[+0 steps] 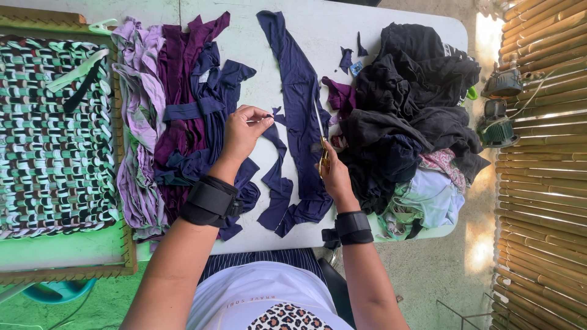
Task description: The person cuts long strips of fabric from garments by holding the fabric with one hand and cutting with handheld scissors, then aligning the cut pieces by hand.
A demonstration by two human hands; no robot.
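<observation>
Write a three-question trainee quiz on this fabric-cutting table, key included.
1. True or false: the right hand holds scissors.
2. What does the left hand pinch? A) a navy fabric strip B) the black clothes pile C) the woven mat
3. Fill in: the lilac strips lie between the purple strips and the ____.

Key: 1 true; 2 A; 3 woven mat.
</observation>
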